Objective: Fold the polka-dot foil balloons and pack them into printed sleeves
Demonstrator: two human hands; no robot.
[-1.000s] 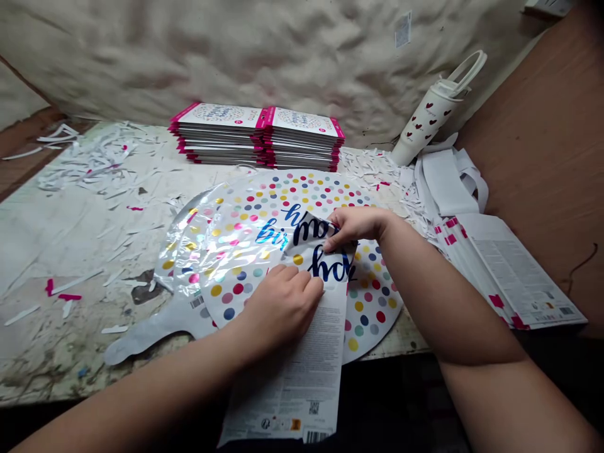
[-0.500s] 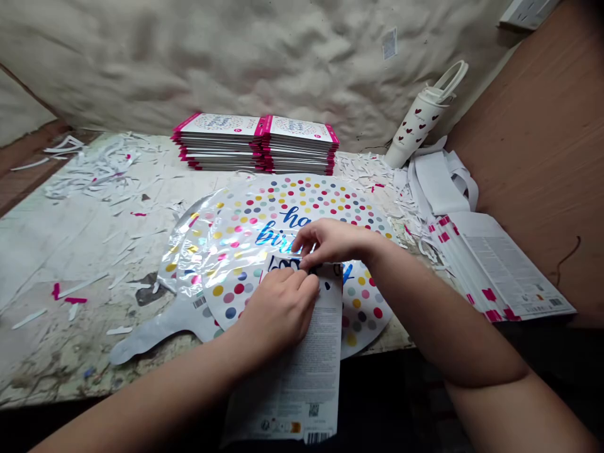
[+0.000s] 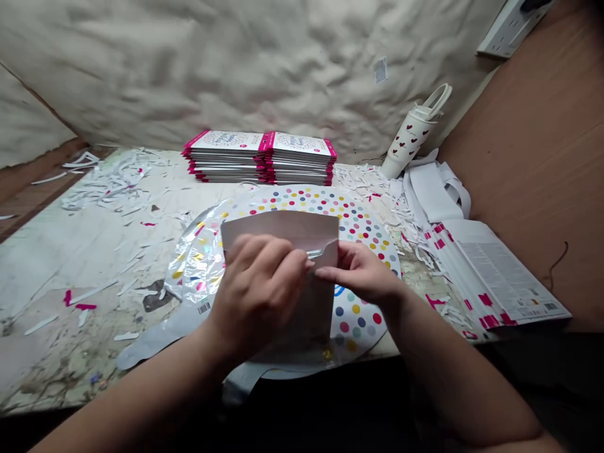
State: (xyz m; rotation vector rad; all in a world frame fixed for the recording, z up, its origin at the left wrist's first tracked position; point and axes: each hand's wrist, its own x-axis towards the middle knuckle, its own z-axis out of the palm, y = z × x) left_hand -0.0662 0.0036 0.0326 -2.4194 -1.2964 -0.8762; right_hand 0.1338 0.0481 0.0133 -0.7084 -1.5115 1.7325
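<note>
My right hand (image 3: 365,272) pinches the packet (image 3: 287,224) by its edge — dull grey-brown, top gently bowed. My left hand (image 3: 264,286) curls before it, hold unclear from here. Glossy, dotted balloons (image 3: 370,229) lie beneath.

To my right I've got my white cup (image 3: 409,143) with hearts — beyond it, a socket (image 3: 511,30) and a wall label (image 3: 380,69).
</note>
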